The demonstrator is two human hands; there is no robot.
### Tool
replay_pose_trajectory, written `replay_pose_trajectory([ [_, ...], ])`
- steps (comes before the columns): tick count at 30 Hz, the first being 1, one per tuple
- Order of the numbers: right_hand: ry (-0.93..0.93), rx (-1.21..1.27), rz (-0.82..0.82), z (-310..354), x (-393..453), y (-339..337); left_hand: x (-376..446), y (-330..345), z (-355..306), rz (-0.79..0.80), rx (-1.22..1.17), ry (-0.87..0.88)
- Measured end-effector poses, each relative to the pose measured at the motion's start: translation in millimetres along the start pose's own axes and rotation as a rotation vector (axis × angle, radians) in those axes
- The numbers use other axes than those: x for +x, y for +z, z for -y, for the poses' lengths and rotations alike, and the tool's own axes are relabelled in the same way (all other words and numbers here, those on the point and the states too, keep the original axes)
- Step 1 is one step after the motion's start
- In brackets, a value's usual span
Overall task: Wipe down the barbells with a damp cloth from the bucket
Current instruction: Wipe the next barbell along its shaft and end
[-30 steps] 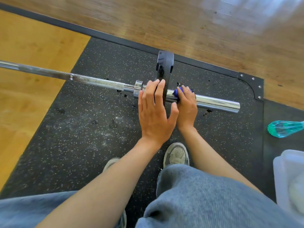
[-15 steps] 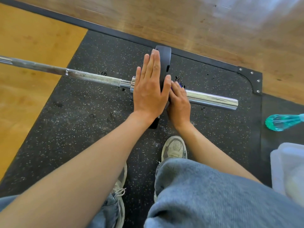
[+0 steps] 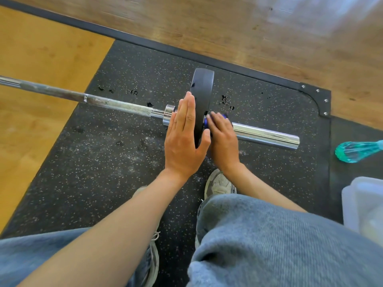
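1. we crouch over a long steel barbell that lies across a black speckled rubber mat, its shaft running off to the left over a yellow wooden floor.
2. a black round weight plate stands upright on the barbell's sleeve, just right of the shiny collar.
3. our left hand is flat and open, fingers straight and together, pressed against the plate's left face, with the thumb hooked around the plate's near edge; it holds nothing.
4. our right hand is curled over the chrome sleeve just right of the plate, closed on a small blue cloth that shows past the fingers, against the plate's hub.
5. the bare end of the sleeve sticks out to the right of that hand.
6. a teal see-through bottle lies on its side on the mat at the right edge.
7. a pale translucent plastic bucket stands at the right edge, near our right knee, well apart from the barbell.
8. our grey shoes and blue jeans fill the bottom of the view.
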State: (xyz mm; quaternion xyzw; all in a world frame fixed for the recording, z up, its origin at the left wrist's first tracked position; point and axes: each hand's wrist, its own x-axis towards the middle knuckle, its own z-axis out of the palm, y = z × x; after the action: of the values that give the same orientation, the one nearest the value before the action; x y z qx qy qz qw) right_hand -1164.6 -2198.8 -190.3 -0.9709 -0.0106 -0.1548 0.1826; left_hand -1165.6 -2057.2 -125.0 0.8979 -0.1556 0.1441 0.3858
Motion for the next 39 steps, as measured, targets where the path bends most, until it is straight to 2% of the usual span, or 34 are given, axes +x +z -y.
replay_pose_trajectory([
  [2,-0.080,-0.001,0.017,-9.0,3.5,-2.5,-5.1,-1.3,1.1,-0.011,-0.005,0.005],
  [5,0.210,0.054,-0.074,-13.0,10.1,-12.8,-7.0,-1.0,2.0,-0.017,0.004,0.009],
  [6,0.237,0.052,-0.086,-5.5,9.8,-11.3,-6.1,0.1,1.9,-0.023,0.006,0.007],
  [9,0.001,0.020,0.024,3.8,2.8,-1.6,0.6,4.2,1.4,-0.049,0.004,0.003],
  [10,-0.028,0.020,0.044,-3.2,6.0,-3.6,3.7,5.0,1.7,-0.054,0.013,0.007],
  [11,0.017,0.029,0.045,-13.1,11.1,-6.2,7.2,5.7,2.1,-0.054,0.026,0.011],
  [14,0.312,0.036,-0.053,-18.6,22.0,-12.7,21.3,7.9,1.2,-0.049,0.062,-0.003],
  [15,0.287,0.018,-0.044,-11.0,21.0,-10.5,27.8,9.1,-0.1,-0.046,0.074,-0.017],
  [18,-0.018,-0.002,0.068,-11.3,13.1,-5.5,50.6,10.4,-4.8,-0.030,0.149,-0.039],
  [19,-0.020,0.002,0.069,-21.3,18.0,-9.5,54.9,9.3,-6.7,-0.039,0.169,-0.045],
  [22,0.320,0.004,-0.044,-45.4,36.6,-17.8,45.5,9.6,-9.2,-0.079,0.165,-0.057],
  [23,0.369,-0.004,-0.044,-41.9,38.6,-17.2,36.6,12.8,-9.5,-0.063,0.164,-0.060],
  [24,0.340,-0.010,-0.025,-36.1,39.6,-15.7,28.7,17.0,-9.3,-0.034,0.162,-0.068],
  [27,0.074,0.014,0.082,-32.1,36.1,-10.9,28.5,25.8,-4.4,0.000,0.184,-0.095],
  [28,0.061,0.002,0.088,-40.0,39.4,-13.6,35.2,26.6,-3.5,0.008,0.213,-0.086],
  [32,0.392,0.018,-0.024,-61.3,58.6,-18.9,61.7,26.5,-4.1,0.008,0.295,-0.053],
  [33,0.372,0.018,-0.019,-55.0,61.9,-15.9,65.0,28.2,-6.0,-0.010,0.286,-0.059],
  [36,0.123,0.031,0.052,-51.6,66.3,-8.6,61.0,39.4,-13.3,-0.032,0.284,-0.043],
  [37,0.097,0.031,0.046,-59.5,68.6,-11.7,58.3,43.4,-14.5,-0.029,0.309,-0.027],
  [39,0.250,0.025,-0.038,-82.0,76.4,-18.2,59.5,48.8,-13.3,-0.033,0.350,-0.016],
])
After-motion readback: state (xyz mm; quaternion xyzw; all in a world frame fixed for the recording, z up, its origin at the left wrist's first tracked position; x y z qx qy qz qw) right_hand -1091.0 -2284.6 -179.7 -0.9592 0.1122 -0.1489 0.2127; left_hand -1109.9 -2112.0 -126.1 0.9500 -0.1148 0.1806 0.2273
